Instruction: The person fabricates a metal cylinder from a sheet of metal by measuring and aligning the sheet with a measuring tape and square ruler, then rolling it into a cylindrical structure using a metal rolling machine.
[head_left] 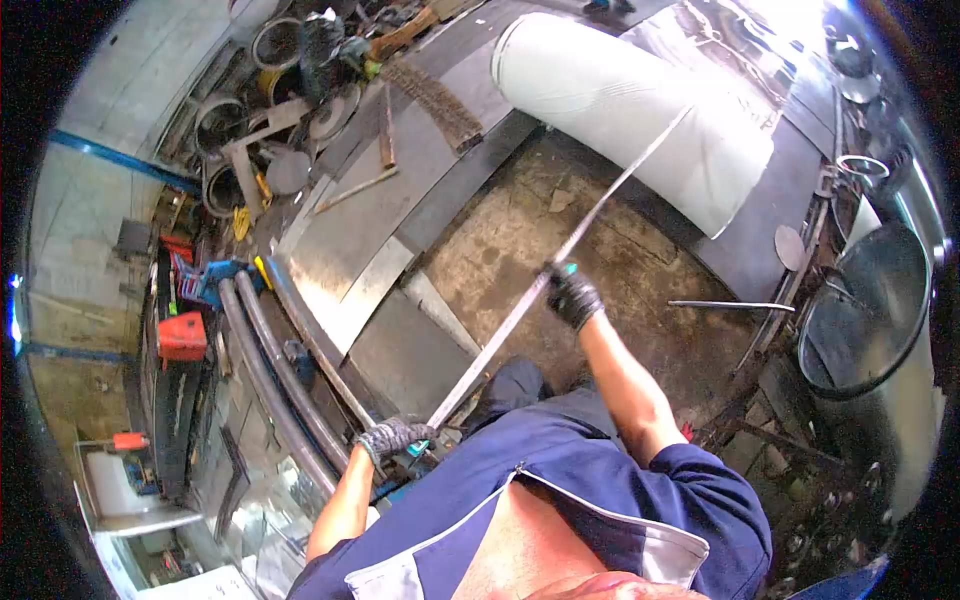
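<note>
Left grip (397,439) and right grip (573,296) are clasping the strip (497,341), whose far end is risking scuffing the roll (600,90) if dipping.

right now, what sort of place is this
Probably a metalworking or fabrication workshop, though the pictures don't name the trade: flat dark grey sheets lie spread out, long dark round pipes run side by side, and a jumbled heap of rings and discs sits beyond them.

Metalworking workshop, indicated by stacked sheet metal (415,335), long metal pipes (285,385) and scattered scrap rings (220,125).
</note>
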